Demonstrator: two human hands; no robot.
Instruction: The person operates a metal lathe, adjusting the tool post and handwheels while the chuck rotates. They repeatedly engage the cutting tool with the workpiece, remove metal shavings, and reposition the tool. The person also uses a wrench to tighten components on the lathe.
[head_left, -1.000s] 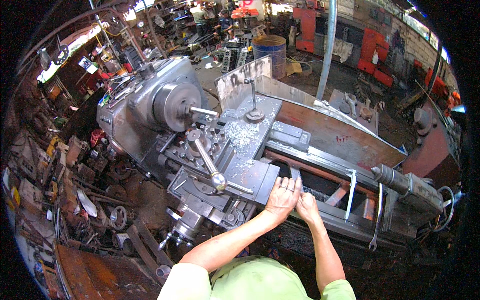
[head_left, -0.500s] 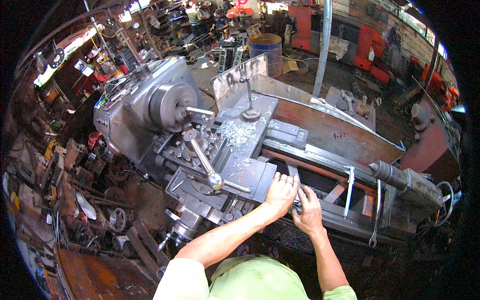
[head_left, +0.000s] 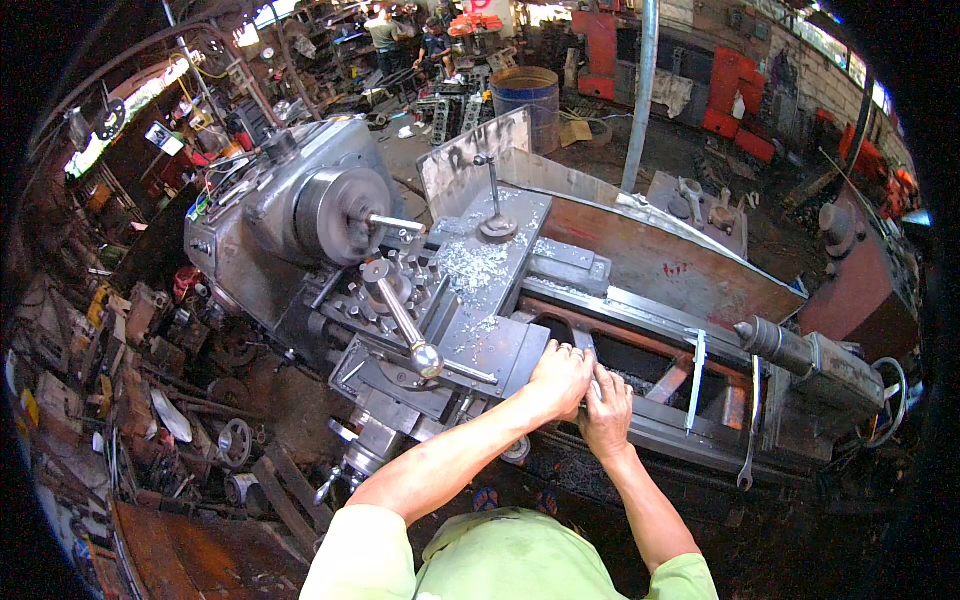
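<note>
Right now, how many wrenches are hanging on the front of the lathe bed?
2. One wrench hangs just right of the right hand; a darker one hangs farther right, below the tailstock. Others may be hidden in the clutter.

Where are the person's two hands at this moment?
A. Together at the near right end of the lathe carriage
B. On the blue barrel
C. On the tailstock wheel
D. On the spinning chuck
A: the left hand and right hand sit side by side at the carriage edge.

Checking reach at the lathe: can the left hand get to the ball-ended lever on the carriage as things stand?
Probably yes: the left hand rests at the carriage's edge, the ball-ended lever stands just beside it, and nothing lies between.
</note>
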